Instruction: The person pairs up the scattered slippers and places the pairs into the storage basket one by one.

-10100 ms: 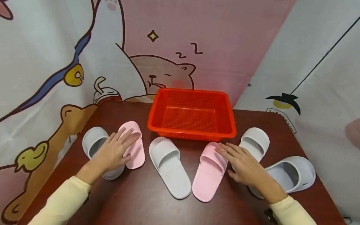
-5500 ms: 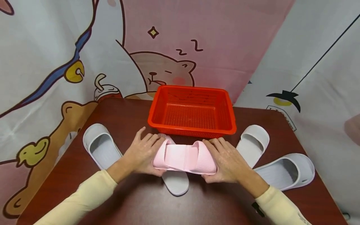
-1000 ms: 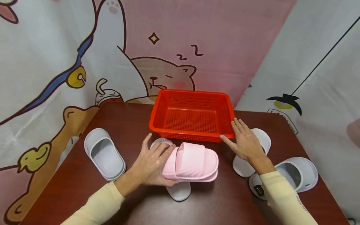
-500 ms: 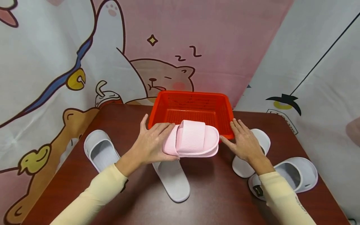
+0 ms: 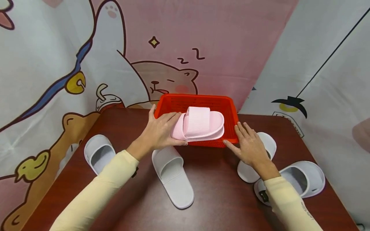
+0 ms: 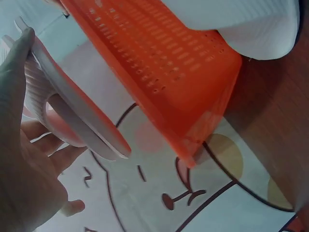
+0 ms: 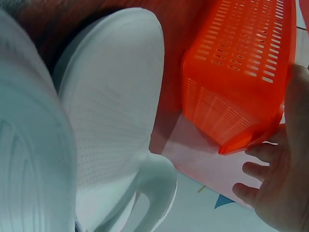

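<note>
My left hand (image 5: pixel 159 131) grips a stacked pair of pink slippers (image 5: pixel 199 125) at one end, thumb in front and fingers behind. The pair lies sideways over the front part of a red plastic basket (image 5: pixel 198 96). In the left wrist view the pink slippers (image 6: pixel 79 118) hang above the basket's rim. My right hand (image 5: pixel 250 149) touches the basket's front right corner, fingers extended along the side and thumb spread toward the front. Below the left hand, a light grey slipper (image 5: pixel 177 183) lies on the table, its far end partly hidden.
Another grey slipper (image 5: pixel 99 152) lies at the left, partly behind the left sleeve. On the right, a white slipper (image 5: pixel 267 142) and a larger grey one (image 5: pixel 313 179) lie partly under the right arm. A printed cloth (image 5: pixel 225 48) hangs behind the brown table (image 5: pixel 219 199).
The two pink slippers, earlier apart on the table, are now stacked in my left hand. Over the last second they rose forward to the basket. The right hand stays at the basket's corner.
</note>
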Motion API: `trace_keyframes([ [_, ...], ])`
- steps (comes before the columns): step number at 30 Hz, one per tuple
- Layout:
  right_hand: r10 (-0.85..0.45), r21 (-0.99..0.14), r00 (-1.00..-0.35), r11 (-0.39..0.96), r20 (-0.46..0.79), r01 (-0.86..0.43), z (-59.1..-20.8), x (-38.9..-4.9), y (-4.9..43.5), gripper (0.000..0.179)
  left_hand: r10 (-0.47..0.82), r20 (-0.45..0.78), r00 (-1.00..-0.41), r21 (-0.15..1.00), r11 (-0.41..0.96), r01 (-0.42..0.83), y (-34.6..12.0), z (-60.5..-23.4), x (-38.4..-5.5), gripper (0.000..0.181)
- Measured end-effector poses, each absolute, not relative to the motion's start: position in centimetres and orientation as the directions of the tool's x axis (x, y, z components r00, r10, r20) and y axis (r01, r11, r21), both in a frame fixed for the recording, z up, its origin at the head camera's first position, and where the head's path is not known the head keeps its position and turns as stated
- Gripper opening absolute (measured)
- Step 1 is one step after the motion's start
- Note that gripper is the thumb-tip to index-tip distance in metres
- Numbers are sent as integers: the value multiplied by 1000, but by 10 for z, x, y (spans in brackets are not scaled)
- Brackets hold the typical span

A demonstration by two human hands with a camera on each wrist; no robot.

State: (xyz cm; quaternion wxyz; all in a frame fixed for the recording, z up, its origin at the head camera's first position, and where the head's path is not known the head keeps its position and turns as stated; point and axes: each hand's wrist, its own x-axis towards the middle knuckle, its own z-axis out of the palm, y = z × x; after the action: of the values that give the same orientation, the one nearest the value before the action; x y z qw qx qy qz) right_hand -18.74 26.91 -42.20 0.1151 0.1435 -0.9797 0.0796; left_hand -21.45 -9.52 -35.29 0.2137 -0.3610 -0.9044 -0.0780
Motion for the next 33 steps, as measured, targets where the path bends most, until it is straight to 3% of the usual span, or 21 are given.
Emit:
trace_keyframes([
  [14,-247,-135,-943,950,223,-280,-424,-186,267,92,560,274,-782,10,811,585,-78,-365,-265,103],
  [24,-225,-170,-957,951,183,-257,-422,-188,264,94,554,138,-821,41,825,563,-62,-385,-293,101],
  [33,-224,-193,-960,947,168,-255,-422,-187,264,94,549,-73,-833,85,835,543,-46,-397,-305,95],
])
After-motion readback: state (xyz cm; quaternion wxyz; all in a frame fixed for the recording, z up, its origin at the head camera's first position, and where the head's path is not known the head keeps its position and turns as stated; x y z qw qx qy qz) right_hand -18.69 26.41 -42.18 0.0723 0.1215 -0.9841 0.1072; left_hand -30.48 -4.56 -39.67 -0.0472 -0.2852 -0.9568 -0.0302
